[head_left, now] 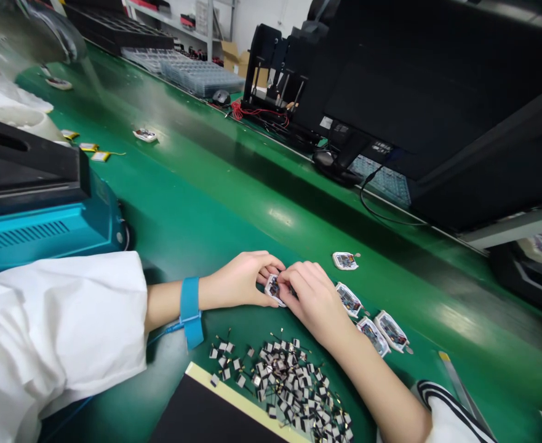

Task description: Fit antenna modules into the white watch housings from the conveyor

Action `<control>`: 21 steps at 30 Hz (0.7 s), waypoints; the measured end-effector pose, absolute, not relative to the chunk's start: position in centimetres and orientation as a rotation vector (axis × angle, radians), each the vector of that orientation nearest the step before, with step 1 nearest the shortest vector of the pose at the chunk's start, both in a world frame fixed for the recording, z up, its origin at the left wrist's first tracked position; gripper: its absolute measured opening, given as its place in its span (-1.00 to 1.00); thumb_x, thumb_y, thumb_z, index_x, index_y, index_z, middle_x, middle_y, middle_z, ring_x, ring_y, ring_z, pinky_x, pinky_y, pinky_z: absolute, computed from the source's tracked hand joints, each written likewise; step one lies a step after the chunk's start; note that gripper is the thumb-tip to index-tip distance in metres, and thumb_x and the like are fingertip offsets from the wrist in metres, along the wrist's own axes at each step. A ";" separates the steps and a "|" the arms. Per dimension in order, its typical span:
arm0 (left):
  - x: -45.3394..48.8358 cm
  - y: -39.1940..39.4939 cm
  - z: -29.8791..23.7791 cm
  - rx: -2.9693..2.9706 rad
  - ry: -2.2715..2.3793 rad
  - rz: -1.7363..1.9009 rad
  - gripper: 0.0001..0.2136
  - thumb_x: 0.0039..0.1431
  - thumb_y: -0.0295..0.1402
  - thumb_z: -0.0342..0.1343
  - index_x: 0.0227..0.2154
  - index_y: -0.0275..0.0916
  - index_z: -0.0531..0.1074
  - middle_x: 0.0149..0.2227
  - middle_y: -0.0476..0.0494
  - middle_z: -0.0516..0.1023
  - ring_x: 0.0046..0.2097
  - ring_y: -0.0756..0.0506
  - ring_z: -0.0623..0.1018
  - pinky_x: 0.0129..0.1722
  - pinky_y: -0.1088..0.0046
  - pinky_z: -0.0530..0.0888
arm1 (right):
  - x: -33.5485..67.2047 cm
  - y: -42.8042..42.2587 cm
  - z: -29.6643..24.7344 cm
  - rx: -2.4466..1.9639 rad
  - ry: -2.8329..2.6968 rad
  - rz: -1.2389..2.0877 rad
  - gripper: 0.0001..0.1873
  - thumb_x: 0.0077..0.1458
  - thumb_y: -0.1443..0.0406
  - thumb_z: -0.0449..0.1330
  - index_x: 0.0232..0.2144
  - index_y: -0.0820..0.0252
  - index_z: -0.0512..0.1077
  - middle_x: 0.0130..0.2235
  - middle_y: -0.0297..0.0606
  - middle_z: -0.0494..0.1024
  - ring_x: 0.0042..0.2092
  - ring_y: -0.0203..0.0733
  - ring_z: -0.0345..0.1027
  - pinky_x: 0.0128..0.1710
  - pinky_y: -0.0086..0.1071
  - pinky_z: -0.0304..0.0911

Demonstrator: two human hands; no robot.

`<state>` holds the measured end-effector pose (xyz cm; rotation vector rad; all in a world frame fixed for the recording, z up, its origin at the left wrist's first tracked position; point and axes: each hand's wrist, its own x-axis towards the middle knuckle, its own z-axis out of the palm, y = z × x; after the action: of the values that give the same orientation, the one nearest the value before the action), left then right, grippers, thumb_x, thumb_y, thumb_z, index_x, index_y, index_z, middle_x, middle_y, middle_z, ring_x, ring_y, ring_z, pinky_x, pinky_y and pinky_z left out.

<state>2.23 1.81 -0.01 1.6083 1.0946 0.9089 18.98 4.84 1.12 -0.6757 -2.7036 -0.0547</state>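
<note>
The left hand [240, 282] and the right hand [314, 298] meet low over the green table [215, 203]. Together they grip one white-framed module [273, 289]. The fingers of both hands are curled closed around it, the left hand taking its left edge and the right hand covering its top and right side. The module sits between the fingertips of the two hands. Whether it rests on the table cannot be determined. Its exposed face shows a small circuit board.

A blue wrist strap [190, 307] encircles the left wrist.

A single module [344, 261] of the same type lies on the table beyond the right hand, apart from it. A row of three modules [373, 335] lies just beside the right hand and forearm on the outer side. The first of the row is close against the back of the hand.

A pile of small parts [289, 381] with thin leads lies nearer the person than the hands, between the two forearms. A black pad [206, 409] with a pale yellow edge lies at the near side of the pile.

A teal machine [44, 231] stands to the left of the left forearm. A black monitor [413, 104] stands well beyond the hands, to the right.
</note>
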 end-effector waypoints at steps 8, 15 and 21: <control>2.3 1.8 0.0 1.597 1.115 0.891 -0.55 -0.31 -0.50 0.27 -0.25 -0.34 0.32 -0.31 -0.07 0.35 -0.27 -0.01 0.47 -0.25 0.44 0.50 | 19.3 5.1 1.8 -0.633 -2.813 -0.098 -0.82 0.09 0.38 -0.02 -0.32 0.22 0.37 -0.37 -0.22 0.38 -0.35 -0.23 0.16 -0.39 -0.34 0.08; 1.5 3.4 -0.5 1.607 1.227 0.975 -0.56 -0.24 -0.41 0.27 -0.22 -0.36 0.29 -0.30 -0.14 0.44 -0.28 -0.03 0.50 -0.23 0.42 0.49 | 24.4 9.3 3.7 -0.973 -2.476 0.057 -0.74 0.01 0.42 0.04 -0.21 0.15 0.34 -0.21 -0.21 0.41 -0.22 -0.19 0.24 -0.25 -0.27 0.21; -2.2 9.7 -0.2 1.817 1.675 1.115 -0.56 -0.11 -0.41 0.18 -0.12 -0.44 0.27 -0.13 -0.36 0.41 -0.06 -0.24 0.41 -0.03 0.08 0.30 | 28.8 13.0 0.5 -1.247 -2.434 0.151 -0.46 -0.17 0.33 0.19 -0.05 0.17 0.25 -0.16 -0.16 0.46 -0.32 -0.13 0.28 -0.33 -0.18 0.25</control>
<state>-2.22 9.71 -0.21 1.8165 1.6753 1.1151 28.79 13.00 0.48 -1.2469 -2.4339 0.1509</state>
